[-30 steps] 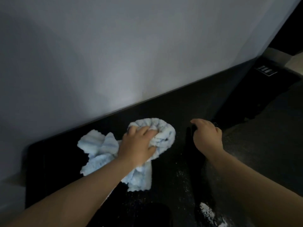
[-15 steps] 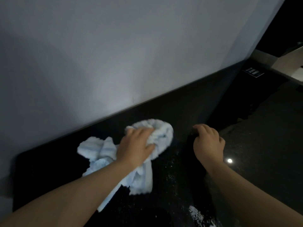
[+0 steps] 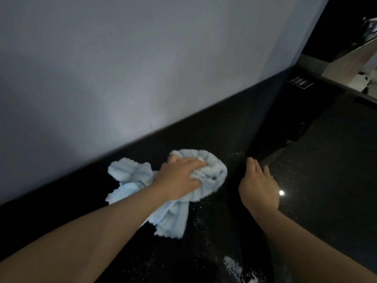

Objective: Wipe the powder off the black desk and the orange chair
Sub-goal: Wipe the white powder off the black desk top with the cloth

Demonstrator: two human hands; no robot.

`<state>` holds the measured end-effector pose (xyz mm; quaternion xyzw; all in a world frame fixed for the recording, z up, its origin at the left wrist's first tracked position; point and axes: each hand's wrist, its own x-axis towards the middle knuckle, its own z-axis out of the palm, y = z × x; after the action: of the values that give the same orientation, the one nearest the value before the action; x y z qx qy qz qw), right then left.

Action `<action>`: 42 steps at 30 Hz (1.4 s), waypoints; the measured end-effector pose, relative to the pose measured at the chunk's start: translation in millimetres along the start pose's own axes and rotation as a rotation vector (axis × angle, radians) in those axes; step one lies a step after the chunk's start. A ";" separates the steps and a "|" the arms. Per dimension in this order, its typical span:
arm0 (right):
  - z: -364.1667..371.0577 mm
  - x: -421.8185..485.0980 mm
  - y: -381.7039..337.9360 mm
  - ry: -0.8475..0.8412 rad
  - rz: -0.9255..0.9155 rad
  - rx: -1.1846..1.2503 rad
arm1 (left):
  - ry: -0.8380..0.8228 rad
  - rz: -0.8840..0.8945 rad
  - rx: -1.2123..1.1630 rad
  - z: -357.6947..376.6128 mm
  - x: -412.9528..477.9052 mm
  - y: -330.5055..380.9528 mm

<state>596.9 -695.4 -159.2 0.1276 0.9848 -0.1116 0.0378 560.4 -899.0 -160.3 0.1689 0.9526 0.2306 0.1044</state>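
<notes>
The left hand [image 3: 179, 178] grips a bunched light-blue cloth [image 3: 206, 172] and presses it onto the black worktop [image 3: 204, 135], close to the wall [image 3: 142, 68]. The cloth's loose tail trails back beneath the forearm. The right hand [image 3: 259, 184] holds nothing; its fingers are relaxed and it rests at the worktop's edge, just right of the cloth.

Fine powder specks [image 3: 201, 219] lie scattered just behind the left hand, and a thicker white clump [image 3: 234, 266] sits further back, near the right forearm. The risk is that a stroke towards the right hand pushes powder over the edge onto the darker surface [image 3: 326, 160] beyond, rather than gathering it. The dragging tail could also smear the specks wider, and the right forearm may brush the clump. The orange chair is not in view.
</notes>
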 end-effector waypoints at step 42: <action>-23.4 -4.9 50.7 0.061 0.111 0.956 | -0.436 0.201 -0.042 -5.6 -0.6 56.7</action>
<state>613.8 -643.4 -146.6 0.1861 0.8155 -0.5460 -0.0480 574.9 -854.1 -128.4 0.3064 0.8809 0.2179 0.2875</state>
